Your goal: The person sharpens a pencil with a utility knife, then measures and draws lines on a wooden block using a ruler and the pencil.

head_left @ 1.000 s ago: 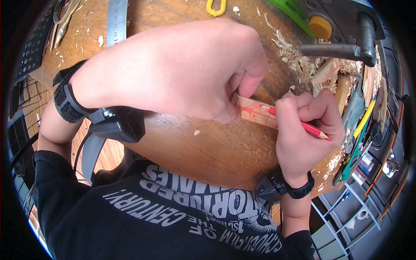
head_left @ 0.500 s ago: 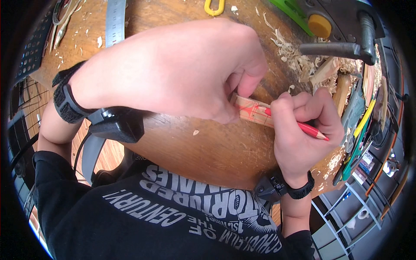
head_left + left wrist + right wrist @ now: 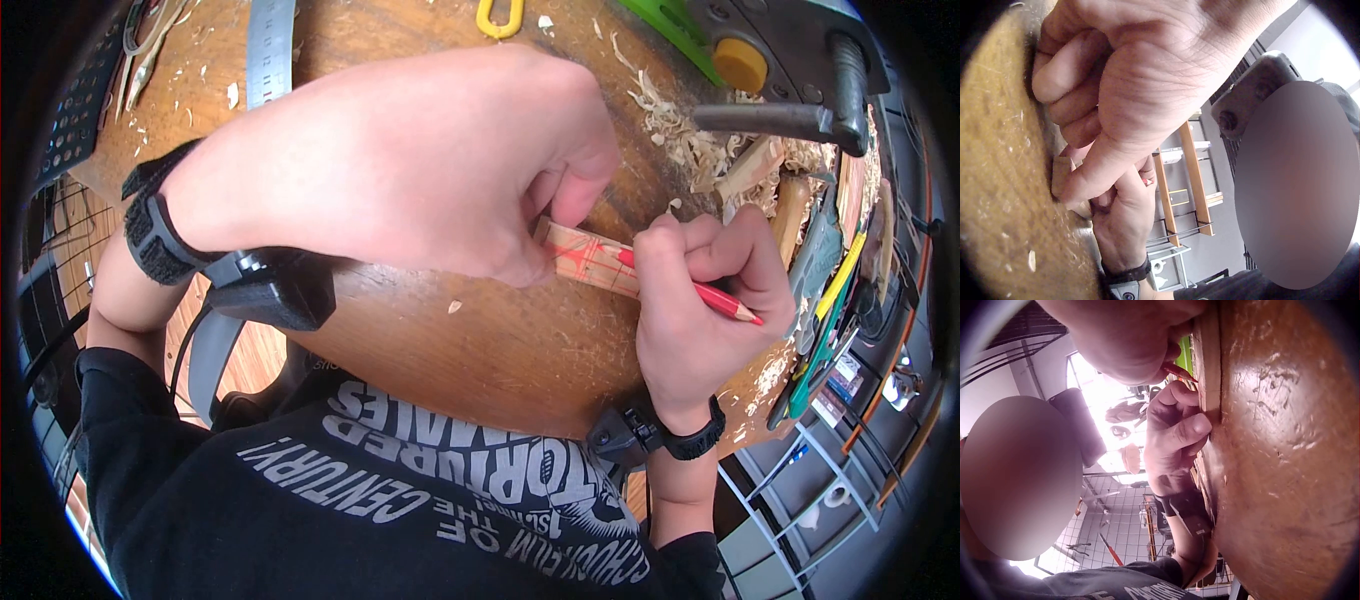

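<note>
In the head view my left hand point(image 3: 430, 160) pinches the left end of a small pale wooden strip point(image 3: 575, 262) between thumb and fingers. Red hatching and straight lines cover its upper face. A red pencil point(image 3: 728, 302), sharpened at both ends, sits in the grip of my right hand point(image 3: 690, 320), its lower point right at the marked face. The strip's far end is hidden under that hand. From the right wrist, the pencil point(image 3: 1179, 372) angles toward the strip's edge point(image 3: 1210, 369), close by my left fingers. The left wrist view shows the strip's squared end point(image 3: 1061, 175) beside my thumb.
A steel ruler point(image 3: 268, 50) lies beyond my left forearm on the wooden bench point(image 3: 450, 350). Wood shavings point(image 3: 670, 125) pile near a metal clamp point(image 3: 790, 115). A yellow loop point(image 3: 498, 15) lies at the back; several tools, one with a yellow handle point(image 3: 840, 275), line the right side.
My right hand with the pencil has shifted slightly left along the strip, then back right. The left hand and the strip have stayed in place.
</note>
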Demonstrator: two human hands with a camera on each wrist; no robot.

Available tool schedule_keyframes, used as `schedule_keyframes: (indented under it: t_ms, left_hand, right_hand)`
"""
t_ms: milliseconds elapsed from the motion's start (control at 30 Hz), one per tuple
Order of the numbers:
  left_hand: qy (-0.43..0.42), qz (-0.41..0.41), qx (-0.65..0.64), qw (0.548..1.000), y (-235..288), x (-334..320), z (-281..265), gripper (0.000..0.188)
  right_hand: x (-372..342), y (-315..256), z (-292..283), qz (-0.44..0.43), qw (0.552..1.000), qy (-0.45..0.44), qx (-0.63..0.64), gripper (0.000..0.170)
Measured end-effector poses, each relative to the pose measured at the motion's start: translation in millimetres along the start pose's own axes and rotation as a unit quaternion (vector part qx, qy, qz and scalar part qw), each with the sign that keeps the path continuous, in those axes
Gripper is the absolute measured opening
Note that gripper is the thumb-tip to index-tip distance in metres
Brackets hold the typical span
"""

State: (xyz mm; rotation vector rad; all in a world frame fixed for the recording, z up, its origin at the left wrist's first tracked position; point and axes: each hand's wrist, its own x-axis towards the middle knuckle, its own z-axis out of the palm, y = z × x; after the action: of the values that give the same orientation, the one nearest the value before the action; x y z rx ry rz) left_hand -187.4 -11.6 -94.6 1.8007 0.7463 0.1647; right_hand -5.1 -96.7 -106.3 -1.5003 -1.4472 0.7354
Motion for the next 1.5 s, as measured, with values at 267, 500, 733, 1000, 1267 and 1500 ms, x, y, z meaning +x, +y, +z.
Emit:
schedule_keyframes:
  t_ms: [267, 500, 733, 1000, 1267, 1500]
  left_hand:
    - [0.003, -0.006, 0.004, 1.000, 1, 0, 1, 0.017]
    - [-0.006, -0.010, -0.004, 1.000, 2, -1, 0, 0.018]
    - [-0.006, -0.001, -0.006, 1.000, 0, -1, 0, 0.018]
    - [-0.007, 0.012, 0.000, 1.000, -1, 0, 1, 0.018]
    - [-0.008, -0.003, 0.000, 1.000, 1, -1, 0, 0.018]
    - [-0.007, 0.004, 0.000, 1.000, -1, 0, 0, 0.018]
  right_hand:
    - [1, 2, -2, -0.016, 0.999, -0.026, -0.012, 0.037]
    - [2, -1, -2, 0.016, 0.999, -0.030, 0.012, 0.037]
    - [0, -3, 1, 0.005, 1.000, -0.017, 0.007, 0.039]
    - [0, -2, 1, 0.010, 1.000, -0.013, 0.019, 0.039]
    - [1, -2, 2, 0.013, 1.000, -0.015, 0.024, 0.039]
    - [1, 0, 2, -0.010, 1.000, -0.010, -0.011, 0.038]
